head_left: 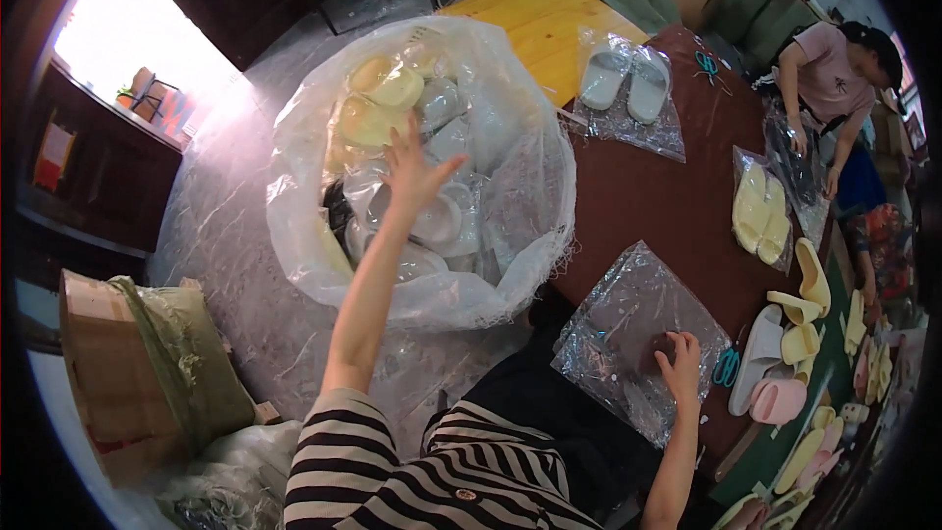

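Striped sleeve [392, 461] lowest in view, just under the camera. Left hand [410, 169] stretched out over the big clear plastic sack [294, 186] on the floor, fingers spread wide, holding nothing — floating just above the bagged slippers [432, 221] piled inside. Three or so yellow slippers [378, 103] near the top of the pile, several pale ones lower down; too jumbled to count them all. Right hand [680, 361] pressed flat on a pile of empty clear bags [628, 319] at the near edge of the brown table [648, 196], fingers open, not squeezing. One teal pair of scissors [726, 368] just beside that hand. Further along the table: one bag with two white slippers [626, 83], one bag with two yellow slippers [762, 214]. Loose slippers [800, 334] — yellow, white, pink — heaped at the right. Another person [834, 69] at the far corner, hands on a clear bag.
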The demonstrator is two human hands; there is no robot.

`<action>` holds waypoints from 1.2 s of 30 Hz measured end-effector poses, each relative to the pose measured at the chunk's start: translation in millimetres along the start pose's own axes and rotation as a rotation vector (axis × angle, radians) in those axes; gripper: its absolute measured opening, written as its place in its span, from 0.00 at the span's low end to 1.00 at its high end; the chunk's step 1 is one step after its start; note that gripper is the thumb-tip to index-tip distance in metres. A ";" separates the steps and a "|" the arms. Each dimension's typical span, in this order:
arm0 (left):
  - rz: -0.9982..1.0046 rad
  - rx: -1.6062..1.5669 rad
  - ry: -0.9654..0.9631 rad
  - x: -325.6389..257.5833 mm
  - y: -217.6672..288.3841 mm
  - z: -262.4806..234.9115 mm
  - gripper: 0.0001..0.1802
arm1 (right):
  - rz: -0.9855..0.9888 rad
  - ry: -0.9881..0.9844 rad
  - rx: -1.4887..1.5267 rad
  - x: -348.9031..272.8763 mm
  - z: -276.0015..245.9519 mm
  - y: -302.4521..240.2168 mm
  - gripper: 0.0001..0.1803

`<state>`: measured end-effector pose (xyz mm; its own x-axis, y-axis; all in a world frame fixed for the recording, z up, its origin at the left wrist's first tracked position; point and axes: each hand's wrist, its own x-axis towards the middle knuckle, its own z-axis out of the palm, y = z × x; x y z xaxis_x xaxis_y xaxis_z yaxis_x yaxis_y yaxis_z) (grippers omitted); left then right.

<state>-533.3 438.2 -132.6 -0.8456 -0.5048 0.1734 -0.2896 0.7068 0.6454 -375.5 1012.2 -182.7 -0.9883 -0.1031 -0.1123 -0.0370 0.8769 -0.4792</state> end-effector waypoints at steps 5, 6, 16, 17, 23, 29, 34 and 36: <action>0.021 0.538 -0.034 -13.2 1.6 60.1 0.67 | -0.009 0.031 -0.065 9.7 -0.2 -3.9 0.24; 0.027 0.520 -0.051 -10.9 -6.0 68.9 0.67 | -0.010 0.023 -0.070 9.1 -1.6 -0.8 0.25; 0.301 0.185 0.040 16.5 -74.3 62.7 0.17 | 0.053 0.134 -0.113 22.7 10.6 -4.0 0.19; 0.328 0.187 0.038 19.9 -79.2 57.0 0.17 | 0.058 0.124 -0.083 20.0 11.4 -1.4 0.19; 0.373 -0.047 0.016 -2.3 -39.7 8.5 0.05 | 0.092 0.157 0.006 9.6 12.1 9.9 0.18; 0.358 -0.178 0.100 -18.7 14.6 -49.0 0.07 | 0.007 0.236 0.058 12.0 15.8 19.3 0.16; 0.397 -0.312 0.068 29.0 80.3 -163.0 0.05 | 0.001 0.266 0.105 9.5 12.9 29.1 0.15; 0.502 -0.371 0.139 30.7 134.1 -166.2 0.03 | 0.042 0.282 0.101 6.9 11.8 39.9 0.15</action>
<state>-523.6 435.1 82.8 -0.7647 -0.2341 0.6004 0.3222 0.6681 0.6707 -382.1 1040.9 -212.9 -0.9912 0.0795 0.1057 0.0059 0.8249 -0.5652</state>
